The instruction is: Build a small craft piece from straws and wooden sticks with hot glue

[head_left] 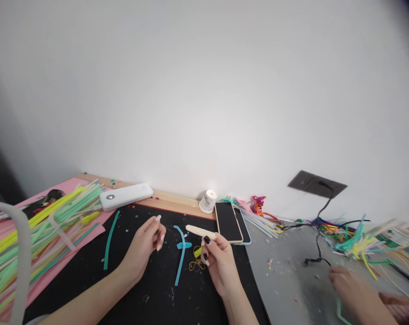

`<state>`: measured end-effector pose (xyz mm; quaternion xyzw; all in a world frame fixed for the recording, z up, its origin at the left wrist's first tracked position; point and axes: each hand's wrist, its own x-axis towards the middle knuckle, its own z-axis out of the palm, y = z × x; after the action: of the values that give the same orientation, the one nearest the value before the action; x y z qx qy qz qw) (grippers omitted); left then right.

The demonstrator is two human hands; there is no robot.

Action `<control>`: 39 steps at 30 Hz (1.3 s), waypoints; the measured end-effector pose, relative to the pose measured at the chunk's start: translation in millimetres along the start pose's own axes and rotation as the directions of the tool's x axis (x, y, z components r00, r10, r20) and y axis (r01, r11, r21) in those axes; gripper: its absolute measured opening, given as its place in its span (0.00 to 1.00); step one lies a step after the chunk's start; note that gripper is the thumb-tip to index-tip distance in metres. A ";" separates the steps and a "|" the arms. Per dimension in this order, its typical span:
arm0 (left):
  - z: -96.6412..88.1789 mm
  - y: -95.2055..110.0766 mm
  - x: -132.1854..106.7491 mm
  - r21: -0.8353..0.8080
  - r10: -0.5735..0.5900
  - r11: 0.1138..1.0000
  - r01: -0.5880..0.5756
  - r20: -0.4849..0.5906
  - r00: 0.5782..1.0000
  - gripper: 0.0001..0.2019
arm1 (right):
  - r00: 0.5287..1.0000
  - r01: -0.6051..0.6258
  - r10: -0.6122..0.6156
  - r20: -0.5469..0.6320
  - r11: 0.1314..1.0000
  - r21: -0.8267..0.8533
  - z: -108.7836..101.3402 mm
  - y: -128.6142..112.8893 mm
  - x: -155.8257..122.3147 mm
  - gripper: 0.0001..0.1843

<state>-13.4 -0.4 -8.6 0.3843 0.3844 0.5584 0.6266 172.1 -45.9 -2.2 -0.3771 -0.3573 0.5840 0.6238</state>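
My right hand (221, 262) pinches a cream fuzzy pipe cleaner strip (199, 231) between thumb and fingers, its rounded end pointing left. From that end a faint thin wire (175, 225) runs toward my left hand (145, 243), whose fingertips are closed on it. Below and between the hands, a blue pipe cleaner strip (181, 259) lies on the black mat (150, 293), with a short blue piece (184, 245) across it. Close beside my right hand are a yellow piece (198, 252) and a loop of thin yellowish cord (196, 265). A teal strip (111, 241) lies left of my left hand.
Bundled pipe cleaners (52, 239) lie on pink sheets (89, 241) at left. A white device (126, 197), a paper cup (208, 201) and two phones (228, 221) stand behind. Another person's hand (356, 289) is at right, near a socket cable (321, 212) and scattered strips (356, 241).
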 end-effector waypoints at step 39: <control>7.1 4.9 -4.2 0.255 -0.032 0.966 -0.037 0.264 0.964 0.15 | 1.000 -0.010 0.009 0.009 1.000 0.022 10.0 -3.2 -5.3 0.09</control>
<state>-9.2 -4.5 -1.0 0.5345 0.3656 0.4479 0.6165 164.3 -50.7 5.3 -0.3694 -0.3517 0.5925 0.6236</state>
